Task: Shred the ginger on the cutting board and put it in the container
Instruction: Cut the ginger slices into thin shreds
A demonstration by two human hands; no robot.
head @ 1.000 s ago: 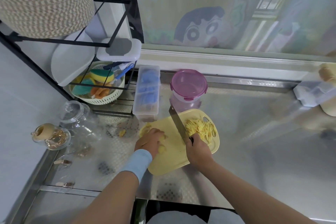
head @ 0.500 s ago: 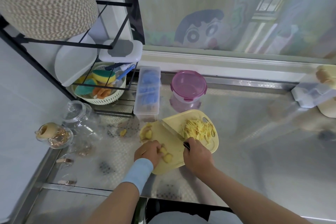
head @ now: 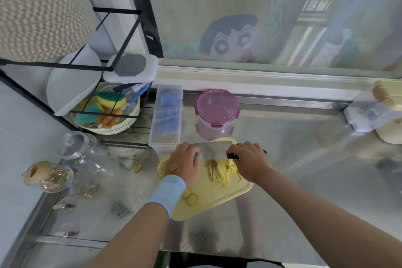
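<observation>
Shredded ginger (head: pixel 221 171) is lying on the cutting board (head: pixel 217 199) just nearside of both hands' fingers; right hand (head: pixel 250 161) is curling its fingers (head: pixel 242 148) round the cleaver (head: pixel 214 150) handle, left hand (head: pixel 185 163) is resting close-held fingers (head: pixel 191 149) on the crosswise blade's end, container (head: pixel 217 106) sitting beyond

cutting board (head: pixel 221 196) is set on counter (head: pixel 304 148), near centre. ginger shreds (head: pixel 221 169) are piled on its right half, ginger chunks (head: pixel 191 197) at its near-left edge. knife (head: pixel 214 150) is held across its far edge. container (head: pixel 217 107) is placed just behind, long box (head: pixel 166 119) left of that.
</observation>
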